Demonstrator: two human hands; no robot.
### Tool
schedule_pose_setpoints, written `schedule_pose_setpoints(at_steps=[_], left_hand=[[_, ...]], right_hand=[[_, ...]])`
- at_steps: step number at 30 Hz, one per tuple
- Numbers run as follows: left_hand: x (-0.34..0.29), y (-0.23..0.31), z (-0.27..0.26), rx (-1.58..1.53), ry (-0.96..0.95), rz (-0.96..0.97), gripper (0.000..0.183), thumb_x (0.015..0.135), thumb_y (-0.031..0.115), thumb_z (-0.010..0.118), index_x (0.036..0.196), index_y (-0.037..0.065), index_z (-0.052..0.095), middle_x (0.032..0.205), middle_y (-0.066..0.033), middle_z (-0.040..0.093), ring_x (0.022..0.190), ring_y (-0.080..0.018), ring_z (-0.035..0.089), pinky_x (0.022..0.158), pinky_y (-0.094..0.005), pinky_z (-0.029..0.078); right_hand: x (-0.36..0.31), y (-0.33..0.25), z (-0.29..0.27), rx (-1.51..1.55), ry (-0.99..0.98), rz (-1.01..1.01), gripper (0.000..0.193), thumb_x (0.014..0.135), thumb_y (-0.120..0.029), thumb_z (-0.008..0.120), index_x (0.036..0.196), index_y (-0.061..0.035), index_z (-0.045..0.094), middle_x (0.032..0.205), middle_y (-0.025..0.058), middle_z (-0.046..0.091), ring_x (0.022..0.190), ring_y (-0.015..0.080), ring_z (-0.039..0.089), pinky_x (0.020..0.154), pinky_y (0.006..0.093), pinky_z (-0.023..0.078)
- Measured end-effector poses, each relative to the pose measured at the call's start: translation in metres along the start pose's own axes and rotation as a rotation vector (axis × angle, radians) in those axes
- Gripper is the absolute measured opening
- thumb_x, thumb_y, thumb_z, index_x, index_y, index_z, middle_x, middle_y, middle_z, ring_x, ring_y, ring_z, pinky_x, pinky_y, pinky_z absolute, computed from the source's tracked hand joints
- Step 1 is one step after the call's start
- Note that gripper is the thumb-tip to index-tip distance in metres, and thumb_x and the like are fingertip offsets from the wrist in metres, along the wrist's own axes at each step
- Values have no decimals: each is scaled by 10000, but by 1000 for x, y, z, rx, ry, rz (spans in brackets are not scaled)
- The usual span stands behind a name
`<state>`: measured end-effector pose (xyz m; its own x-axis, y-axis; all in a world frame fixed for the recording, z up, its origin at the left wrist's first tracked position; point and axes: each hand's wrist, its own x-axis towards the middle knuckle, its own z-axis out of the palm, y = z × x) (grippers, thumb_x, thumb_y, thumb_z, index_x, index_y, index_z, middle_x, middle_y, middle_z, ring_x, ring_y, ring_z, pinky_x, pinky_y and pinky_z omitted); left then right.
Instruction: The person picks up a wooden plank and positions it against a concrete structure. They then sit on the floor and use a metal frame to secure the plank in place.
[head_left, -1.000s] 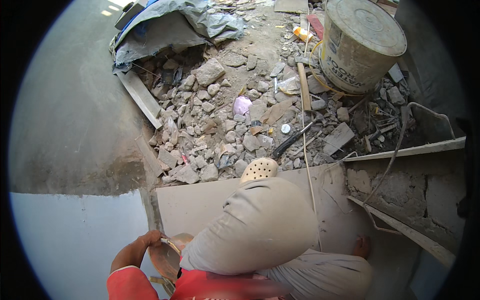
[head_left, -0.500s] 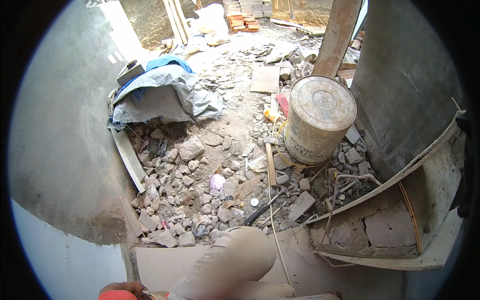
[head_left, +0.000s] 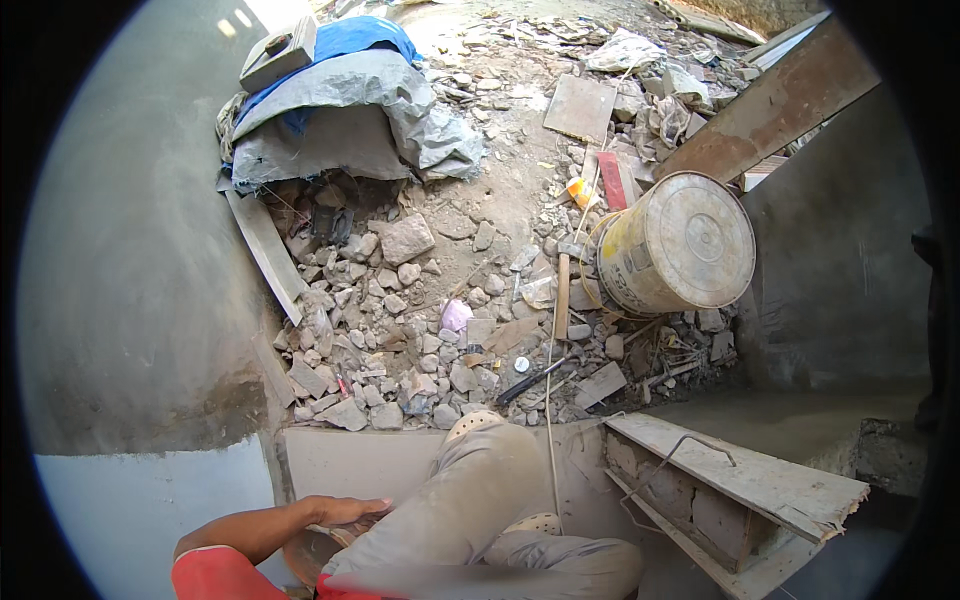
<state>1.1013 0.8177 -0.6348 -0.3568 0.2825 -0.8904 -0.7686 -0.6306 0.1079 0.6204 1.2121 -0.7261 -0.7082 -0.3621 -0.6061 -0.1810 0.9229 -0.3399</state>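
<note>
From the lower left my left arm reaches in, in a red sleeve. My left hand (head_left: 348, 511) is beside my bent leg in grey trousers (head_left: 450, 500). One finger of it stretches toward the leg; the others curl down over something tan that I cannot make out. A brown rounded shape (head_left: 308, 553) lies under the forearm, mostly hidden. My right hand does not show. Beyond my feet in tan perforated clogs (head_left: 474, 423), a hammer (head_left: 562, 298) with a wooden handle and a black-handled tool (head_left: 530, 381) lie on broken stones (head_left: 407, 240).
A dirty lidded bucket (head_left: 700, 242) is at the right, by a slanting wooden plank (head_left: 770, 95). A broken pale board box (head_left: 735, 480) with a bent metal rod lies right of my legs. At the left, grey and blue sheeting (head_left: 345, 115) covers something beside the wall (head_left: 120, 300).
The view has tipped down and shifted, so the rubble sits higher in it. More of my left arm, hand and legs shows. The board box appears at a different angle.
</note>
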Motion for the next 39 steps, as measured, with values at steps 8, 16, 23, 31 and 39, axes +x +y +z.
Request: schedule_pose_setpoints(at_steps=[8, 16, 23, 31, 39], left_hand=[[-176, 4, 141, -579, 209, 78, 627, 1074, 425, 358, 1576, 64, 256, 1577, -140, 360, 1428, -216, 358, 1172, -357, 325], [-320, -3, 178, -345, 654, 341, 791, 999, 348, 581, 1568, -38, 190, 1579, -232, 329, 1461, -310, 315, 1193, -337, 232], [-358, -12, 142, -310, 594, 324, 917, 966, 496, 587, 1574, -37, 155, 1610, -278, 228, 1518, -341, 189, 1221, -373, 171], [-350, -13, 152, -703, 540, 400, 923, 994, 578, 474, 1554, -86, 166, 1626, -243, 215, 1526, -323, 167, 1228, -359, 149], [-391, 95, 158, -1502, 218, 454, 707, 1068, 521, 295, 1529, -12, 336, 1539, -147, 428, 1405, -225, 420, 1170, -340, 304]], right_hand=[[-192, -89, -85, 1031, -409, 867, 612, 995, -427, 504, 1431, 1, 468, 1356, 185, 584, 1181, 330, 617, 1022, 429, 518], [-255, -288, -176, 34, -575, 605, 747, 983, -549, 476, 1480, 6, 425, 1461, 210, 509, 1295, 348, 548, 1112, 433, 412], [-192, -532, -140, -272, -611, -350, 639, 944, -458, 566, 1422, -37, 516, 1312, 270, 606, 1200, 387, 609, 1025, 420, 460], [-135, -855, -45, -286, -420, -1017, 513, 923, -283, 635, 1367, -40, 551, 1114, 291, 644, 961, 433, 626, 891, 475, 501], [-74, -1178, 91, -263, -266, -1679, 604, 881, -142, 652, 1437, -4, 461, 1278, 297, 543, 1168, 453, 526, 1020, 477, 429]])
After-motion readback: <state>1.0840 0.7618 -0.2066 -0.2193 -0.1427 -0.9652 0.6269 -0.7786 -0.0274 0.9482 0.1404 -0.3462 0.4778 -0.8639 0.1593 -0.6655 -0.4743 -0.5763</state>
